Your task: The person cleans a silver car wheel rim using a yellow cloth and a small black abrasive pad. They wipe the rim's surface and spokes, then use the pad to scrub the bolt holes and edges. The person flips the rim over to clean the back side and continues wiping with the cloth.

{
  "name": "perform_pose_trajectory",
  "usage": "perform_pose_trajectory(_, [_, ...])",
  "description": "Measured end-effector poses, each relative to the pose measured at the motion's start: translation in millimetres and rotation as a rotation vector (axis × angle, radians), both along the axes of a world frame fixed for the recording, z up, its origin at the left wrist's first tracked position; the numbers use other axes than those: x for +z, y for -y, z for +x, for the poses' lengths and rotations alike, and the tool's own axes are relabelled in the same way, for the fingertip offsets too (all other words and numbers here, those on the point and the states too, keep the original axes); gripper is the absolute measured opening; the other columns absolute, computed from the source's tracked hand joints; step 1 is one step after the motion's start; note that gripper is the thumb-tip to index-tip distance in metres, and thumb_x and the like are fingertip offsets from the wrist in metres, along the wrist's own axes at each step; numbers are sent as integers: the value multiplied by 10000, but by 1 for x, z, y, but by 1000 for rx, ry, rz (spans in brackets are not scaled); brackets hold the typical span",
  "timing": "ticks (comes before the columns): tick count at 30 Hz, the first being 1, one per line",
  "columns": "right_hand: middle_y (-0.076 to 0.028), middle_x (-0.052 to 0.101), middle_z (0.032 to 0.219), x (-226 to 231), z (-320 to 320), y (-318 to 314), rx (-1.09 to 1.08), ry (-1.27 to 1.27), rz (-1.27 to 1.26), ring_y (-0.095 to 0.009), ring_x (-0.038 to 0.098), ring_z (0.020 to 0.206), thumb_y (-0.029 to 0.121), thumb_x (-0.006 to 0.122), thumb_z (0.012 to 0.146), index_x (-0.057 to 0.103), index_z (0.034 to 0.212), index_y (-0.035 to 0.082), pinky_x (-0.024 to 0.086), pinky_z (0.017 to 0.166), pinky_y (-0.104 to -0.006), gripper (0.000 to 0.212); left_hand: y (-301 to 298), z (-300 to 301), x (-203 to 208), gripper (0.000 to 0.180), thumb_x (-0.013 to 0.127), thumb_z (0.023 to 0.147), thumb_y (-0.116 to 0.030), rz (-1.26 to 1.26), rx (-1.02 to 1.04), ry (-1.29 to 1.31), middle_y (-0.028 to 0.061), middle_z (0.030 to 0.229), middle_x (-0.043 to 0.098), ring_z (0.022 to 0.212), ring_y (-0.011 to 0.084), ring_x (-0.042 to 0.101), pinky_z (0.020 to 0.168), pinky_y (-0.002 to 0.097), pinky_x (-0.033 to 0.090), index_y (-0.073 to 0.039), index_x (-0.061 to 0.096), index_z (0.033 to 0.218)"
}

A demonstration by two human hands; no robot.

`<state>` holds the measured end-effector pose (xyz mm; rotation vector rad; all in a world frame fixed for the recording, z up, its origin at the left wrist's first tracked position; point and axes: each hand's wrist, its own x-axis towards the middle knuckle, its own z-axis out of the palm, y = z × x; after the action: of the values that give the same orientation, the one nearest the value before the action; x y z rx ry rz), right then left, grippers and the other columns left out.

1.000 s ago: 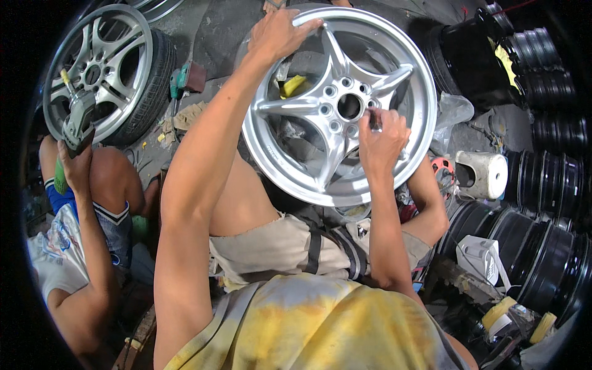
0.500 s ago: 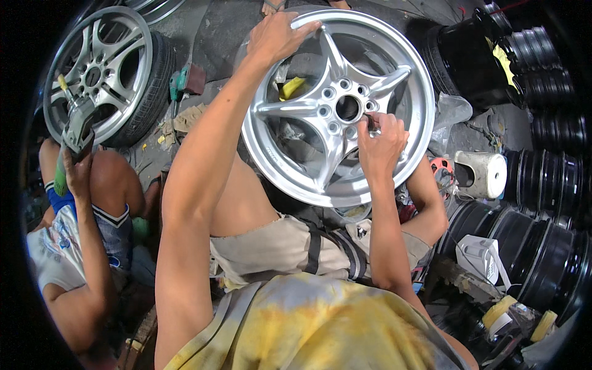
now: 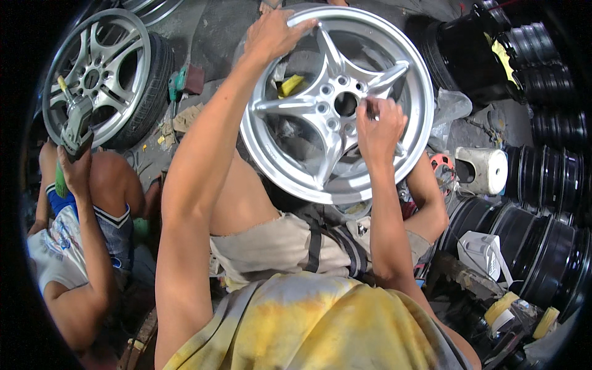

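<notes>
A silver wheel (image 3: 370, 191) lies over the person's legs, its face turned up toward the head; being round, its main axis runs through the one centre bore (image 3: 346, 103), pointing upward. Five spokes star out from it: one points away from the person, one left, one upper right, one lower right beside the right hand, one back toward the lap. Six smaller holes are countable around the bore. The left hand (image 3: 270, 34) grips the far-left rim, thumb over the face. The right hand (image 3: 381, 126), beside the bore, pinches a small dark piece (image 3: 371, 111), too blurred to identify surely. At left, one co-worker (image 3: 77, 265) holds one power tool (image 3: 79, 123) against a second spoked wheel (image 3: 126, 102), fitted with one tyre (image 3: 161, 68).
</notes>
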<state>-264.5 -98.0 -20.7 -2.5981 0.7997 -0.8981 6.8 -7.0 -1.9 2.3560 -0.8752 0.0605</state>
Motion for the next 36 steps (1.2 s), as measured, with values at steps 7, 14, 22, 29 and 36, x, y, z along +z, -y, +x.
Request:
perform_pose_trajectory(7, [-89, 660, 859, 6, 10, 3, 19, 42, -10, -305, 584, 870, 143, 732, 815, 715, 881, 53, 380, 803, -440, 113, -1, 0, 3, 722, 639, 850, -703, 36, -2, -29, 197, 1142, 735, 1115, 376, 687, 969, 496, 526, -102, 728, 1240])
perform_pose_trajectory(14, [-79, 664, 858, 3, -8, -2, 19, 11, 15, -282, 586, 867, 139, 728, 819, 720, 903, 56, 376, 789, -428, 118, -3, -2, 0, 761, 645, 843, -711, 20, -3, -11, 209, 1125, 738, 1099, 381, 696, 962, 498, 531, -73, 715, 1254])
perform_pose_trajectory(22, [-90, 651, 844, 4, -10, -3, 30, -15, 27, -294, 579, 866, 150, 741, 806, 712, 882, 57, 389, 799, -432, 124, -6, 1, -2, 809, 606, 837, -759, -4, -15, -14, 257, 1078, 732, 1080, 424, 692, 947, 521, 524, -69, 724, 1243])
perform_pose_trajectory(29, [-103, 650, 856, 11, -25, -12, 21, -34, 57, -301, 575, 857, 123, 734, 807, 708, 867, 60, 386, 786, -437, 91, -5, -10, 11, 728, 573, 913, -671, 32, -25, -42, 253, 1128, 720, 1118, 434, 668, 985, 524, 504, -32, 706, 1236])
perform_pose_trajectory(36, [-133, 613, 931, 46, -67, -10, -95, 240, 317, -277, 609, 806, 44, 647, 925, 693, 1019, 9, 492, 766, -372, 110, -7, -28, 25, 394, 645, 962, -353, -90, -144, 494, 175, 1182, 642, 1146, 359, 602, 983, 458, 494, -55, 689, 1217])
